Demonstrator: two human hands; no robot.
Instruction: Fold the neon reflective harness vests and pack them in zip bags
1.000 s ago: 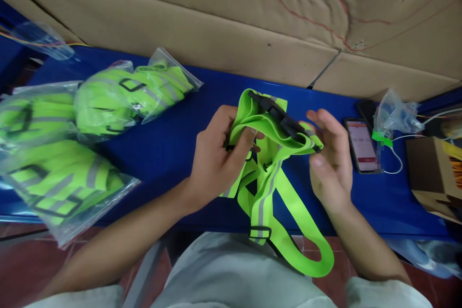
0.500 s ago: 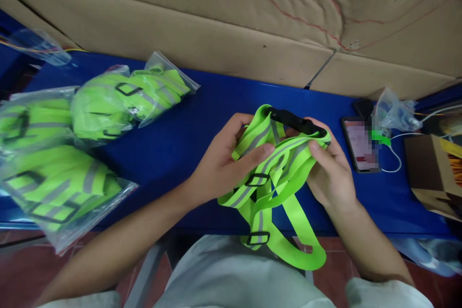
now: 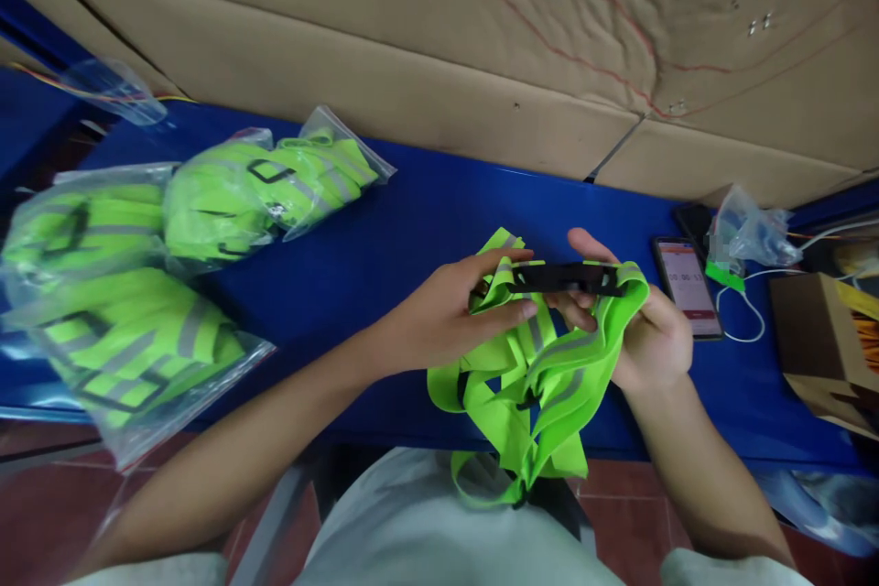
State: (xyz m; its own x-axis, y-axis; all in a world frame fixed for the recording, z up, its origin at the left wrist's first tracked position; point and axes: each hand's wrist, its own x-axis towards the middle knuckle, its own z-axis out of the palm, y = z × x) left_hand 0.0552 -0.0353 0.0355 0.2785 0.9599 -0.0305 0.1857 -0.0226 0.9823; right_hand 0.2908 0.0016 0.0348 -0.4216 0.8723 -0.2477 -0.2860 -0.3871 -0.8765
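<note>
A neon-green reflective strap vest [image 3: 542, 375] with grey stripes hangs bunched between both my hands above the front edge of the blue table [image 3: 385, 238]. My left hand [image 3: 446, 316] pinches the straps near the left end of a black buckle [image 3: 563, 277]. My right hand [image 3: 642, 330] curls around the straps under the buckle's right end. Loose loops of strap dangle over my lap.
Three clear bags holding folded green vests [image 3: 267, 188] [image 3: 82, 229] [image 3: 137, 357] lie at the left. A phone [image 3: 687, 286] with a lit screen, a crumpled plastic bag [image 3: 752, 233], a white cable and a cardboard box [image 3: 824, 339] sit at the right. Cardboard sheets [image 3: 439, 46] line the back.
The straps have been gathered up shorter, so less hangs below the table edge. The black buckle now lies level on top between both hands, and my left hand has moved right toward it.
</note>
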